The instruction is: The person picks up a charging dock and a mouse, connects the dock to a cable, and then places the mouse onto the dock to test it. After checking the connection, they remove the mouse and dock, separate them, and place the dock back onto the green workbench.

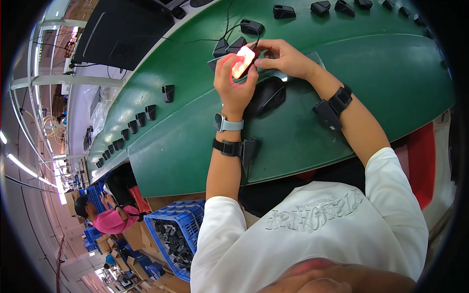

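Note:
A small light unit glows bright white with a reddish edge, held up over the green table. My left hand is closed around its near left side, fingers and thumb lit red by the glow. From the right, my right hand pinches the unit's far end and side, where a thin black cable runs down to the fingertips; whether it is plugged in is hidden. Beneath my hands lies a rounded black object like a computer mouse. Just beyond the light unit stand black wedge-shaped units.
More black units line the table's left side and far edge. A dark monitor stands at the far left. Below the table, a blue crate holds many black pieces. A person in pink sits farther left, near cardboard boxes.

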`<action>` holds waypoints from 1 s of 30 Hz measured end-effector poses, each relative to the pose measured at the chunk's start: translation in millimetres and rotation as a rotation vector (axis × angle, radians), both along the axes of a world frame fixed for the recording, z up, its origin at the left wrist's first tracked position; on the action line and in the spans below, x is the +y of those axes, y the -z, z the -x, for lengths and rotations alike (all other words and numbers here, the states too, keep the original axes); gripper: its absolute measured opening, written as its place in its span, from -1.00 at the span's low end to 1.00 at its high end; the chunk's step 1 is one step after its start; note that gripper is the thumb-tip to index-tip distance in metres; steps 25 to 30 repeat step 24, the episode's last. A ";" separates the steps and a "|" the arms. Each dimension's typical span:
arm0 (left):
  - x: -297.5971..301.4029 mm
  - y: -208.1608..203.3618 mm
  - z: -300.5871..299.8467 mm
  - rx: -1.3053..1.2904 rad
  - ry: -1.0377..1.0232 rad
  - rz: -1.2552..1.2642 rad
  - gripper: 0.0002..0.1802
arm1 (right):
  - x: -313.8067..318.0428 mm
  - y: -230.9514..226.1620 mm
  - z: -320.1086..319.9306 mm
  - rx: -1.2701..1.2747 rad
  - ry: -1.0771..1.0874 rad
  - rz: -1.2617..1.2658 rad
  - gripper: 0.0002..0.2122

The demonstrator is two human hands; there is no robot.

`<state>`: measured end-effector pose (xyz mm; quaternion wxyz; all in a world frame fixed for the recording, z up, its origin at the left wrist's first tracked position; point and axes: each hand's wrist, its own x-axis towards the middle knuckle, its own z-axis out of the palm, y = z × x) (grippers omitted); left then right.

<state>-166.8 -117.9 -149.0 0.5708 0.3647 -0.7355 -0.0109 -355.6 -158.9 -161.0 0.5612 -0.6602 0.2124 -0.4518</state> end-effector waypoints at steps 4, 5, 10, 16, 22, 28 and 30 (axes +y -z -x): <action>-1.1 0.7 -2.4 -0.046 0.003 0.050 -0.63 | 2.0 0.5 1.3 -0.023 -0.038 -0.062 -0.68; -1.0 2.2 -2.8 -0.045 0.003 0.051 -0.63 | 2.3 0.3 1.1 -0.010 -0.026 -0.071 -0.68; 6.3 4.8 -14.1 0.475 0.295 -0.635 -0.80 | 4.3 -5.9 -4.5 -0.085 0.033 -0.074 -0.69; 0.4 -9.3 12.1 0.302 0.283 -0.303 -0.49 | 0.3 -3.1 0.6 -0.043 0.221 -0.166 -0.83; -0.7 -6.4 -8.1 -0.061 0.018 -0.176 -0.41 | -9.4 7.9 -7.4 -0.075 0.287 -0.203 -0.81; 0.0 -5.9 -23.8 -0.036 -0.087 -0.134 -0.42 | -27.2 18.4 7.1 -0.452 0.441 -0.374 -0.75; 0.0 -5.9 -23.8 -0.036 -0.087 -0.134 -0.42 | -27.2 18.4 7.1 -0.452 0.441 -0.374 -0.75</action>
